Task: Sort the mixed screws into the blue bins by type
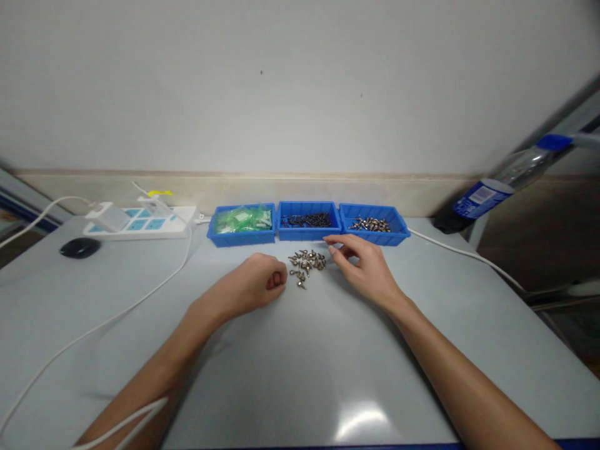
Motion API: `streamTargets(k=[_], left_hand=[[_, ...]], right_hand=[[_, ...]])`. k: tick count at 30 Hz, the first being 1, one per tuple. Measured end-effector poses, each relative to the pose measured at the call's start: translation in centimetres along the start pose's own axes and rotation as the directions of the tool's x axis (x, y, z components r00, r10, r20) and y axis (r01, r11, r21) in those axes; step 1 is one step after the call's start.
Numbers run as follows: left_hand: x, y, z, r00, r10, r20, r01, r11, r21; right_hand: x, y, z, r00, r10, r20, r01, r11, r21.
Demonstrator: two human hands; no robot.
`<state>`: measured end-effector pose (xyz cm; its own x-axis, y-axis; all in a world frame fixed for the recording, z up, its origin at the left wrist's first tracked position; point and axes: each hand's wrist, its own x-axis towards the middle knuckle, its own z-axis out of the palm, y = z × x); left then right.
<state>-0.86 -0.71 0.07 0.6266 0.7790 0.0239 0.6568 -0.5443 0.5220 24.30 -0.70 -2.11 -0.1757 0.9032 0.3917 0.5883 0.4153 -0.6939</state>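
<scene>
A loose pile of small silvery screws (308, 260) lies on the table between my two hands. My left hand (260, 281) rests just left of the pile, fingers curled in; whatever they may hold is hidden. On the pile's right side is my right hand (360, 265), thumb and fingers apart, with nothing visible between them. Its fingertips hover by the pile's edge, in front of the middle blue bin (307, 235), which holds dark screws (316, 220). The right blue bin (396, 237) contains more silvery screws (372, 224).
A left blue bin (241, 238) holds green-tinted plastic bags (246, 219). Further left are a white power strip (182, 228), a black mouse (79, 248) and a white cable (126, 307). A blue-capped bottle (482, 195) leans at the right. A wall (300, 94) stands behind the bins.
</scene>
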Motion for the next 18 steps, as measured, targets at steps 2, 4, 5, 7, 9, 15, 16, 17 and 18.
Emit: streamTargets(k=[2,4,5,7,9,15,16,17,18], left_hand=[[0.4,0.1,0.4,0.997,0.031,-0.067,-0.034,0.999,-0.036],[0.8,0.4,0.9,0.983,0.042,-0.177,-0.062,0.992,-0.111],[1.0,0.6,1.2,0.971,0.034,-0.235,-0.073,0.984,-0.162],[1.4,0.9,1.7,0.942,-0.031,-0.333,-0.073,0.953,-0.293],[1.8,1.3,2.1,0.914,-0.174,-0.365,-0.022,0.880,-0.474],[2.3,2.1,2.4,0.853,-0.428,-0.299,0.040,0.625,-0.779],[2.3,2.3,2.3,0.852,-0.437,-0.289,0.046,0.611,-0.791],[2.2,2.3,2.3,0.853,-0.444,-0.275,0.053,0.597,-0.800],[2.2,2.4,2.3,0.856,-0.447,-0.260,0.058,0.583,-0.810]], right_hand=[[0.0,0.2,0.0,0.999,0.032,-0.012,-0.031,0.999,0.028],[0.0,0.3,0.1,0.996,0.085,-0.011,-0.083,0.992,0.092],[0.0,0.3,0.2,0.994,0.110,0.001,-0.110,0.984,0.140],[0.0,0.2,0.3,0.988,0.146,0.048,-0.153,0.955,0.254],[0.0,-0.2,0.5,0.981,0.156,0.111,-0.187,0.910,0.369],[-0.1,-1.2,0.6,0.949,0.146,0.279,-0.283,0.782,0.555],[-0.2,-1.3,0.6,0.945,0.150,0.290,-0.298,0.761,0.577],[-0.2,-1.3,0.7,0.942,0.159,0.296,-0.313,0.738,0.597],[-0.2,-1.2,0.7,0.940,0.172,0.296,-0.325,0.717,0.616]])
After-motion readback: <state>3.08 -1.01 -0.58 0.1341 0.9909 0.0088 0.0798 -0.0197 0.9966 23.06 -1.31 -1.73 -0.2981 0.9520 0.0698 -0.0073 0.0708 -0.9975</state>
